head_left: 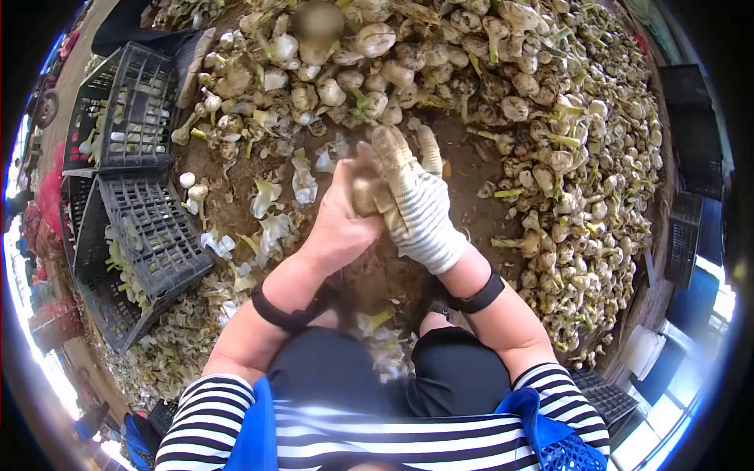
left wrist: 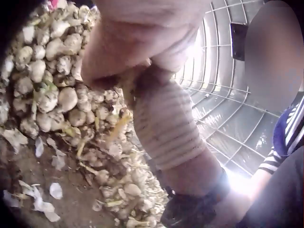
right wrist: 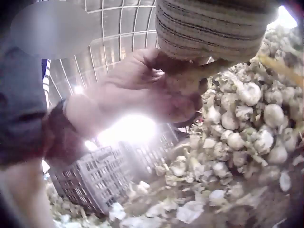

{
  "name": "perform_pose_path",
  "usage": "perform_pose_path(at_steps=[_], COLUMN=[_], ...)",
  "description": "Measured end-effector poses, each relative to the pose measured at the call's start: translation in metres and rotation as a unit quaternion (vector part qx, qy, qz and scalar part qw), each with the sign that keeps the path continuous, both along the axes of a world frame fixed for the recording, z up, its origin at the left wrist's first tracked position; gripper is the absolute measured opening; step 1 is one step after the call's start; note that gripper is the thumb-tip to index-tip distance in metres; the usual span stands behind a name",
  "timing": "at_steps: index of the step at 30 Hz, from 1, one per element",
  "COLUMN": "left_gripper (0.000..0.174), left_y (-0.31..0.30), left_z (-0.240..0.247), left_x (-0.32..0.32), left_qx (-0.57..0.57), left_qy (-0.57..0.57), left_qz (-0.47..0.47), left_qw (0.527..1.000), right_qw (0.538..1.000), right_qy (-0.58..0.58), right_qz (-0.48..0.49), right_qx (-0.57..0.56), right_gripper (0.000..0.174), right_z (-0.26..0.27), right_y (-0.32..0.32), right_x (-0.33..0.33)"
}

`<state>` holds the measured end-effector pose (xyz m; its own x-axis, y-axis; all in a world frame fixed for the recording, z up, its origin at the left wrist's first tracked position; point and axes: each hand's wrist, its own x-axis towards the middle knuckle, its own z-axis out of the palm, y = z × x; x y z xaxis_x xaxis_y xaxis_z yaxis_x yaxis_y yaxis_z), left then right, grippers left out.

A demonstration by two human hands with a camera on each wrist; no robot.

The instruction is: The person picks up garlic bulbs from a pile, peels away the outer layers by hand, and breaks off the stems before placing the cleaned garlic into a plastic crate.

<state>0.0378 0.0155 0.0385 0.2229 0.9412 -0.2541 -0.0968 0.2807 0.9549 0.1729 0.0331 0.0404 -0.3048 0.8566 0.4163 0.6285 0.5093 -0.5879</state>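
Note:
My bare left hand [head_left: 338,220] grips a garlic bulb [head_left: 364,196], whose pale side [right wrist: 184,83] also shows in the right wrist view. On my right hand [head_left: 416,204] is a striped, soiled work glove. Its fingers point away from me, fairly straight, and its thumb side lies against the bulb. Both hands meet in front of my knees, over bare soil. In the left wrist view the left hand [left wrist: 142,42] fills the top, with the gloved right hand [left wrist: 166,126] below it. Much of the bulb is hidden between the hands.
A large heap of garlic bulbs [head_left: 550,157] spreads ahead and to the right. At left, black plastic crates [head_left: 149,228] hold pale garlic pieces. Loose papery skins [head_left: 275,235] litter the soil [head_left: 479,169]. More dark crates [head_left: 683,235] stand at the far right.

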Motion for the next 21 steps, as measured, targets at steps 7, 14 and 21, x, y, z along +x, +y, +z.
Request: perform_pose_path(at_steps=[7, 14, 21], left_gripper=[0.054, 0.067, 0.044], left_y=[0.006, 0.003, 0.003], left_z=[0.010, -0.008, -0.019], left_x=[-0.005, 0.003, -0.008], left_qx=[-0.100, -0.068, 0.015], left_qy=[-0.067, 0.015, 0.162], left_qz=[0.028, -0.050, -0.059], left_qw=[0.992, 0.996, 0.985], right_qw=[0.998, 0.983, 0.983], right_qy=[0.017, -0.173, -0.179], right_qz=[-0.056, 0.020, 0.031], right_qx=[0.035, 0.056, 0.018], right_gripper=[0.066, 0.053, 0.053], right_z=[0.011, -0.005, -0.008], right_y=[0.007, -0.005, -0.007], right_x=[0.036, 0.025, 0.023])
